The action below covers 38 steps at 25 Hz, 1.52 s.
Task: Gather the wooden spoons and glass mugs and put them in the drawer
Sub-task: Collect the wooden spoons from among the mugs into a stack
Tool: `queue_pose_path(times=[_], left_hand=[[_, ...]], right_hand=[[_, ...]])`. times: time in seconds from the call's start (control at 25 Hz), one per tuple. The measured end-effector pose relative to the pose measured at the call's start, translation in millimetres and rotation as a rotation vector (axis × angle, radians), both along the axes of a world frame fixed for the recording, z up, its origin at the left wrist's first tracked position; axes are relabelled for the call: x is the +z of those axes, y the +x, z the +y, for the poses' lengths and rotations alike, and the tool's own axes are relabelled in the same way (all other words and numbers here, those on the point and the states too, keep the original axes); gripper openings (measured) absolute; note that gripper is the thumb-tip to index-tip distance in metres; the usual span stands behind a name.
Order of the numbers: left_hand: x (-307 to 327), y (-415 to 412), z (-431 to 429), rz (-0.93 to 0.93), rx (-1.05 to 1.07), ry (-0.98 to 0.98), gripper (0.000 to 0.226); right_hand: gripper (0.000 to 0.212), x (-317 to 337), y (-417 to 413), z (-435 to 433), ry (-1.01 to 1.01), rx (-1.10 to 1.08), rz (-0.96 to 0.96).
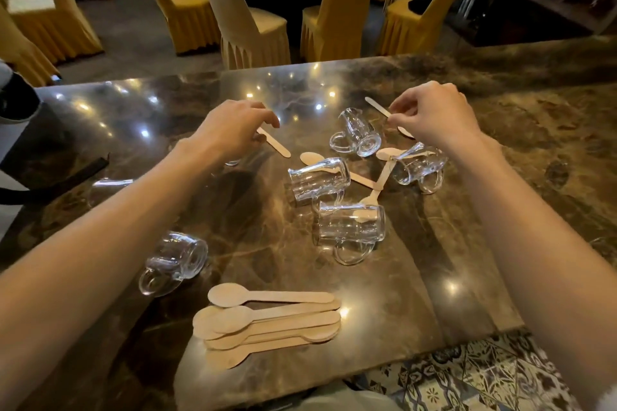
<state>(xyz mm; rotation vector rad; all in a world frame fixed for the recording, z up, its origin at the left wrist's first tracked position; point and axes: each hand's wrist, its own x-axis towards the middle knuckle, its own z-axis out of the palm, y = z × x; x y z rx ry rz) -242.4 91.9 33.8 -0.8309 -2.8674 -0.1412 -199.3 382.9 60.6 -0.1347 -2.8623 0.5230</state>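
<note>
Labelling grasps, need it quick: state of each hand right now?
Left hand: gripping a wooden spoon.
Right hand: pinching a second wooden spoon.

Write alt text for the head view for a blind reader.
Two bare hands reach over a marble table: the left hand holds one wooden spoon, the right hand pinches a second spoon. Glass mugs lie on their sides; a spoon pile sits nearer.
</note>
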Motion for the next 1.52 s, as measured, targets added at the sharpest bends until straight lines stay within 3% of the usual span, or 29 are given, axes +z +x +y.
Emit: queue_pose_path(times=[0.28, 0.68, 0.92, 1.2, 1.52], left_hand=[[-18.9, -48.4, 12.6, -0.065, -0.027, -0.184, 0.04], [-24.7, -75.8, 11.0, -0.173, -0.123, -0.258, 0.029], [-25.8, -84.2, 10.0, -0.203, -0.165, -0.269, 0.019], [-24.5, -79.4, 4.8, -0.182, -0.196, -0.139, 0.014], [19.8, -37.1, -1.3, -0.094, -0.145, 0.362, 0.018]], right_hand=[[0.023, -20.3, -49.7, 24.4, -0.028, -0.079, -0.105], [0.026, -62.4, -89.0, 46.6, 0.046, -0.219, -0.325], [0.025, -66.9, -93.9, 45.2, 0.048, -0.253, -0.322], [0.026, -52.7, -80.3, 34.4, 0.006, -0.197, -0.08], [0.024, -6.8, -17.3, -11.1, -0.135, 0.085, 0.058]])
